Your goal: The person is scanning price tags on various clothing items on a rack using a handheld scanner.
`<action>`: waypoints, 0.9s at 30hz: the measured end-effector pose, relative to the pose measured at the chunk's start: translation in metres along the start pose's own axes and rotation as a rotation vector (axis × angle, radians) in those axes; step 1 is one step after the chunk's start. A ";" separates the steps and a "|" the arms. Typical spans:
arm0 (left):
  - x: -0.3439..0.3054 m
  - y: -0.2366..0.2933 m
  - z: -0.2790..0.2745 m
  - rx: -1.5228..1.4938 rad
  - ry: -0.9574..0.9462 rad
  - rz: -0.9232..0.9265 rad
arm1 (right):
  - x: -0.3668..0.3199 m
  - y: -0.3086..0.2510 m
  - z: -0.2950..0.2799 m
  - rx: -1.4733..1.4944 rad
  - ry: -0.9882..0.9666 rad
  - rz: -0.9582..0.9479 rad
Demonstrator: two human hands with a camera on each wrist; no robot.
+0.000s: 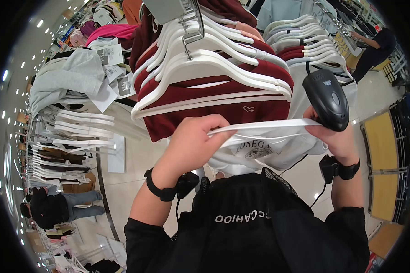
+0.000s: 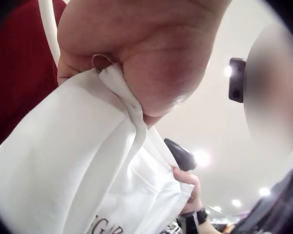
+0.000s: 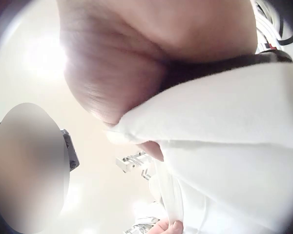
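A white printed top [image 1: 278, 148] with dark lettering and a round emblem is stretched between my two hands. My left hand [image 1: 193, 141] pinches one end of its upper edge between thumb and fingers; in the left wrist view the cloth [image 2: 88, 141] bunches under the palm, a loose thread beside it. At the other end, my right hand [image 1: 336, 141] grips the edge and also holds a black barcode scanner [image 1: 325, 100], which hides most of its fingers. White cloth [image 3: 224, 112] folds over the thumb side in the right wrist view.
Just beyond the top, dark red garments [image 1: 214, 111] hang on white hangers [image 1: 209, 68] from a metal rack hook [image 1: 193, 36]. More hangers [image 1: 300, 36] stand to the right. Grey clothing [image 1: 70, 75] with tags is piled at the left. Other people [image 1: 50, 207] are farther off.
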State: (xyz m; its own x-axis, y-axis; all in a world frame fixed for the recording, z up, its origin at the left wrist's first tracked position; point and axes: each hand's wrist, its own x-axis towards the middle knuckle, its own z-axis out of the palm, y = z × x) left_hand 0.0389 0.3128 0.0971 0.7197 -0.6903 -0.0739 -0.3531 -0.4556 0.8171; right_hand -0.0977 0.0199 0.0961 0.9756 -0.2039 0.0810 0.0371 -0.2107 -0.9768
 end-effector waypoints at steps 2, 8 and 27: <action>-0.003 0.001 -0.007 0.100 0.060 0.003 | 0.007 -0.005 0.000 -0.036 -0.012 -0.039; -0.016 -0.025 -0.015 0.496 0.296 0.414 | 0.008 -0.003 0.009 -0.035 -0.099 -0.079; -0.059 -0.045 -0.008 -0.137 0.208 0.127 | 0.035 -0.002 0.024 -0.427 -0.120 -0.430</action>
State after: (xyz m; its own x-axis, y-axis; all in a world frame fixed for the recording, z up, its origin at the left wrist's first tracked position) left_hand 0.0171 0.3789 0.0689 0.7870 -0.6005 0.1417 -0.3745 -0.2824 0.8832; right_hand -0.0581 0.0357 0.0962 0.9110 0.0884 0.4027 0.3669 -0.6196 -0.6939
